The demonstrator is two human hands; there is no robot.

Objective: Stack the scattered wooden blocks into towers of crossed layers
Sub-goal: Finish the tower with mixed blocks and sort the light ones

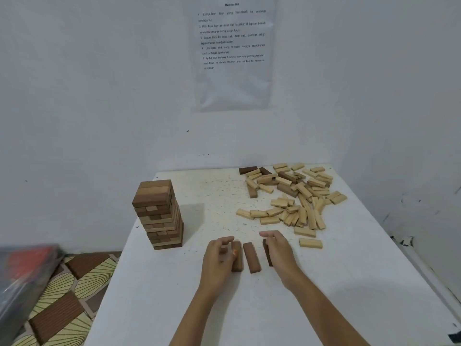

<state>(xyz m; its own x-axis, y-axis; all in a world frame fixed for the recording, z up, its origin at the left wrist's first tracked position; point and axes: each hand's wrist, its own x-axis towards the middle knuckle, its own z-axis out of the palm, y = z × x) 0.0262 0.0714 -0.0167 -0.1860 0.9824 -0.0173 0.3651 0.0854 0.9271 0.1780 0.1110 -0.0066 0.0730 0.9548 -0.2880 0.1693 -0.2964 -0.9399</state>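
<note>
Three dark brown blocks lie side by side on the white table point(154, 295) near its middle. My left hand point(218, 258) is curled against the left block point(237, 258). The middle block point(252, 257) lies free between my hands. My right hand point(279, 253) presses on the right block point(267, 253), which it mostly hides. A finished tower point(158, 213) of crossed layers stands at the table's left edge. A heap of scattered light and dark blocks point(294, 196) covers the far right of the table.
A single light block point(310, 242) lies just right of my right hand. A printed sheet point(233, 51) hangs on the wall behind. Left of the table are a patterned floor point(67, 303) and a dark plastic-wrapped thing point(22, 275).
</note>
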